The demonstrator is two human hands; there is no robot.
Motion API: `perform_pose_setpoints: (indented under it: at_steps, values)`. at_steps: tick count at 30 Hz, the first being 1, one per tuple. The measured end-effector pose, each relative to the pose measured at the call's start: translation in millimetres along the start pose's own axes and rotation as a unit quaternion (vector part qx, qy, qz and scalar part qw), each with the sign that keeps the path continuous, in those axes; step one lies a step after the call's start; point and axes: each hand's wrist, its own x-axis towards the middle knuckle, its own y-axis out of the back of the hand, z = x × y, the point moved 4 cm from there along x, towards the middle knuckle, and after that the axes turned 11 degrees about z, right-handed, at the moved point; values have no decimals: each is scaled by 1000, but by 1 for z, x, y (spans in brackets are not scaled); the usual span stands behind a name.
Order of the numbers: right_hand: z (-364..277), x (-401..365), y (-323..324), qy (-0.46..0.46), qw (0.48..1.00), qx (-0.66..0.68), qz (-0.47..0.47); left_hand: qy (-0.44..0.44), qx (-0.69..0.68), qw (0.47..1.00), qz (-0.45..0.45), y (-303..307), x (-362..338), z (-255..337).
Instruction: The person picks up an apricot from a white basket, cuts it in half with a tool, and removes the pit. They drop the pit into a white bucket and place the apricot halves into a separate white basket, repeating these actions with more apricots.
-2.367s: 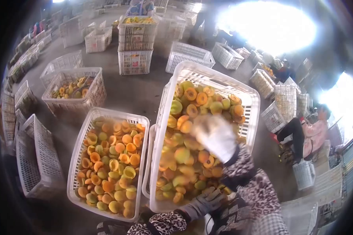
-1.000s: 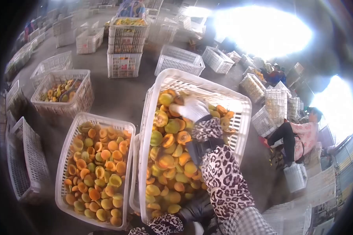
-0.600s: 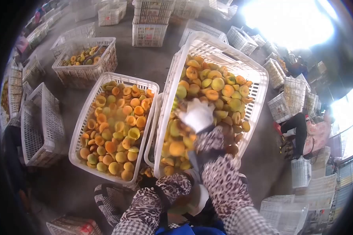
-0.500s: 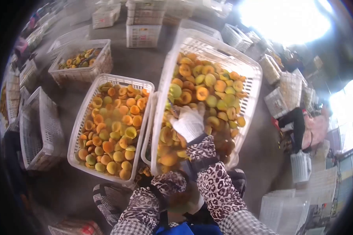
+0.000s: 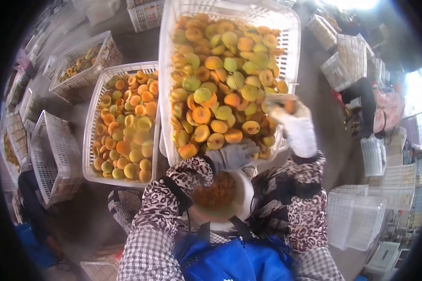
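A large white plastic crate (image 5: 291,51) in front of me is heaped with orange and green halved apricots (image 5: 222,86). My left hand (image 5: 232,157), in a grey glove, lies at the crate's near edge against the fruit, fingers together; whatever is under them is hidden. By the crate's right rim, my right hand (image 5: 295,124) in a white glove has its fingers bent round a small orange-brown thing, too blurred to name. Between my knees stands a white bucket (image 5: 248,192) with brown pieces, perhaps pits, inside.
Left of the heaped crate stands a second white crate (image 5: 90,140) of apricot halves. A smaller fruit crate (image 5: 86,77) is behind it, and a bare crate (image 5: 63,154) stands farther left. More crates (image 5: 356,215) are stacked at right, near a person in pink (image 5: 388,110).
My right hand has moved from over the fruit to the crate's right rim. The left has come forward onto the near edge. The view has shifted, and the bucket shows more fully.
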Motion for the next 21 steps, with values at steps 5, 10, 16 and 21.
perform_pose_setpoints:
  at_steps: [5, 10, 16, 21]
  values:
    - [79, -16, 46, -144, 985, 73, 64, 20, 86, 994, -62, 3, 8, 7]
    - [164, -58, -8, -157, 983, 94, 18, 70, 22, 995, -64, 11, 9, 21]
    - [131, -75, -14, -205, 977, -40, -30, 172, -55, 980, -81, 39, -3, 44]
    - [161, -71, -19, -145, 987, -38, -55, 416, 226, 881, -1, 134, -15, 40]
